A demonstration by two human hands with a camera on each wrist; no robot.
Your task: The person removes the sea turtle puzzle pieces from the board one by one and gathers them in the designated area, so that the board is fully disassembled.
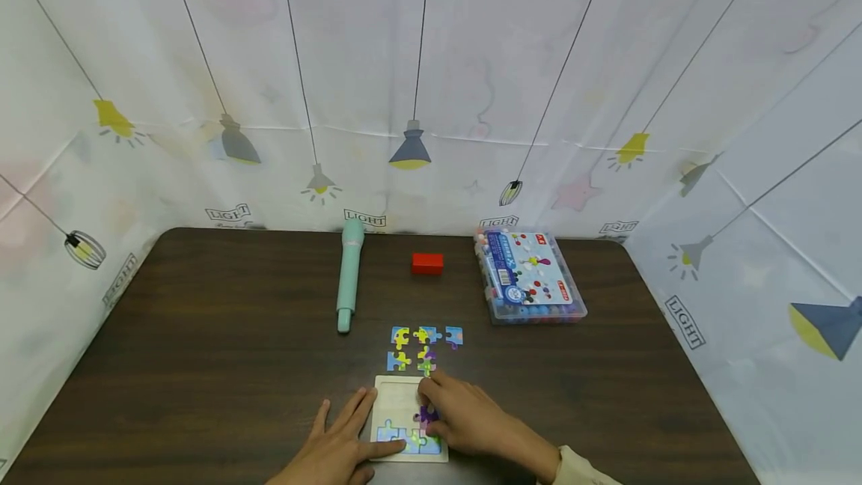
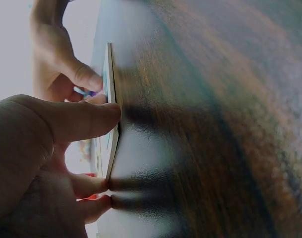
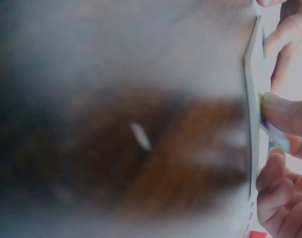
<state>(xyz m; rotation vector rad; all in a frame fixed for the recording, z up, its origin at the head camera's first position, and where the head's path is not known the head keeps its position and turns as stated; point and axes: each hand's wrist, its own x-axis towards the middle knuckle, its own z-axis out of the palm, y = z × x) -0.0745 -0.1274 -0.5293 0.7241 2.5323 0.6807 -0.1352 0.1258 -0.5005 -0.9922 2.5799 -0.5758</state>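
Observation:
A shallow wooden puzzle tray [image 1: 397, 397] lies near the table's front edge, with a row of joined jigsaw pieces [image 1: 390, 435] along its lower side. My left hand [image 1: 337, 446] is spread beside the tray, fingers straight at its left edge and thumb resting on the lower row. In the left wrist view that thumb [image 2: 86, 120] lies across the tray's rim. My right hand [image 1: 471, 414] pinches a purple jigsaw piece [image 1: 424, 416] at the tray's right side, just above the row. In the right wrist view the thumb [image 3: 287, 114] presses close to the tray, the piece partly hidden.
Several loose jigsaw pieces [image 1: 401, 335] lie just beyond the tray. Farther back are a mint-green microphone-shaped object [image 1: 349, 275], a red block [image 1: 427, 264] and a clear plastic case [image 1: 532, 275] with a printed label. A patterned white curtain [image 1: 458, 58] hangs behind the dark table [image 1: 236, 335].

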